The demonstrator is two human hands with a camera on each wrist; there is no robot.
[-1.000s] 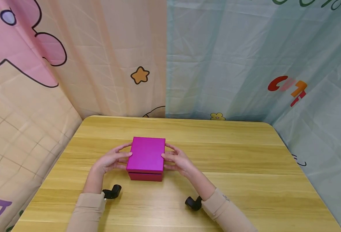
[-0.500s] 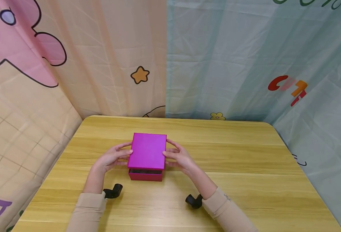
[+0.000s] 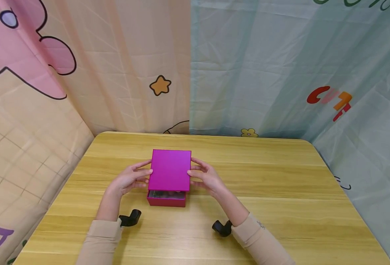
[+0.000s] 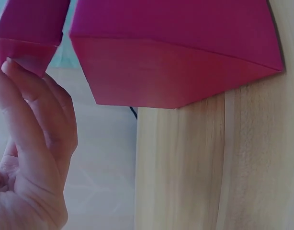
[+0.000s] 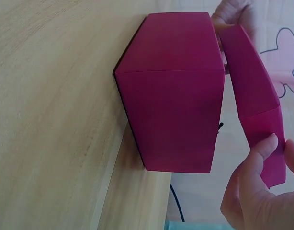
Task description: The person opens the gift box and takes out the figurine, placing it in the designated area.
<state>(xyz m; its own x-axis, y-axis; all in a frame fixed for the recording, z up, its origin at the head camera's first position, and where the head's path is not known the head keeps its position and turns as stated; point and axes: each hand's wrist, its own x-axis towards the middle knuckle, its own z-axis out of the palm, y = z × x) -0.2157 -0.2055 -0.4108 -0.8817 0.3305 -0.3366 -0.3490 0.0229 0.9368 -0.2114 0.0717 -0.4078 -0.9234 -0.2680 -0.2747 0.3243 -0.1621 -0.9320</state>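
Note:
A magenta box lid (image 3: 169, 170) hovers above its box base (image 3: 166, 202), which stands on the table. My left hand (image 3: 130, 178) holds the lid's left side by the fingertips, thumb near the top edge. On the opposite side, my right hand (image 3: 208, 177) grips the lid the same way. In the left wrist view, a gap separates the lid (image 4: 32, 24) from the base (image 4: 171, 62). The right wrist view also shows the lid (image 5: 252, 76) apart from the base (image 5: 171, 115). Something greyish shows inside the base's front opening; most of it is hidden under the lid.
The wooden table (image 3: 281, 191) extends on both sides of the box. Printed curtains (image 3: 248, 66) hang behind and beside it. Black wrist-worn pieces (image 3: 130, 218) stick out near both sleeves.
Both hands have raised the lid off the base, moving it up and slightly to the right. The gap at the front has widened, uncovering part of the inside. The base has stayed in place.

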